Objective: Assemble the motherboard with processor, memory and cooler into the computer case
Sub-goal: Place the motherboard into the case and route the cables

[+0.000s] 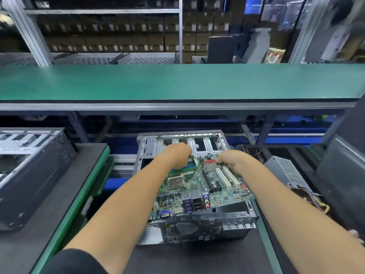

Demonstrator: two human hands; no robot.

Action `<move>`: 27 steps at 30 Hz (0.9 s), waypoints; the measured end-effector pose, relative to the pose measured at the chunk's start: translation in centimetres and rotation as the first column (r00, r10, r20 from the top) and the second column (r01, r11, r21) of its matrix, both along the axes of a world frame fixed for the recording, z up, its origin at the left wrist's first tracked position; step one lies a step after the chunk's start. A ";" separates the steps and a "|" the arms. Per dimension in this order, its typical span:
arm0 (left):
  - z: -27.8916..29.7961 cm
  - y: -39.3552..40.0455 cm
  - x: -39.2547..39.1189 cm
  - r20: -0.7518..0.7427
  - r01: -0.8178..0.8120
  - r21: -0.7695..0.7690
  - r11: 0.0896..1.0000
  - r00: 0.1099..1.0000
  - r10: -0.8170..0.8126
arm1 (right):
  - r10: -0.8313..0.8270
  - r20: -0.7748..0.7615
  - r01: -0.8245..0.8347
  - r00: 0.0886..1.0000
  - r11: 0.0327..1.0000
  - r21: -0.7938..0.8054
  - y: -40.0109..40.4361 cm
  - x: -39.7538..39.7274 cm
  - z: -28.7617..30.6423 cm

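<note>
We held the green motherboard (199, 186) tilted over the open computer case (197, 230), our left hand (177, 155) curled over its far left edge by the blue and green memory slots (187, 167), and our right hand (233, 161) gripping its far right edge just beyond the white expansion slots (227, 177). The processor socket (175, 182) sat just nearer to us than the left hand, and the rear ports (189, 204) hung at the near edge, well below both hands, above the case's back panel. A grey power supply (286, 171) lay to the right of our right forearm.
</note>
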State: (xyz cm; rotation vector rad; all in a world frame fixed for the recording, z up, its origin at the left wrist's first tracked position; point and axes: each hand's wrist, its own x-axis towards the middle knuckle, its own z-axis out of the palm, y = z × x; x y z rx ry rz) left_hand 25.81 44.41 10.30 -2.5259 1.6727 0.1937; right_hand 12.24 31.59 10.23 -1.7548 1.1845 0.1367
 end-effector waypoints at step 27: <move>-5.7 -1.1 -0.1 -0.148 0.025 0.101 0.995 0.989 -0.010 | 0.747 -0.132 -0.738 0.652 0.584 -0.339 4.9 -0.7 3.6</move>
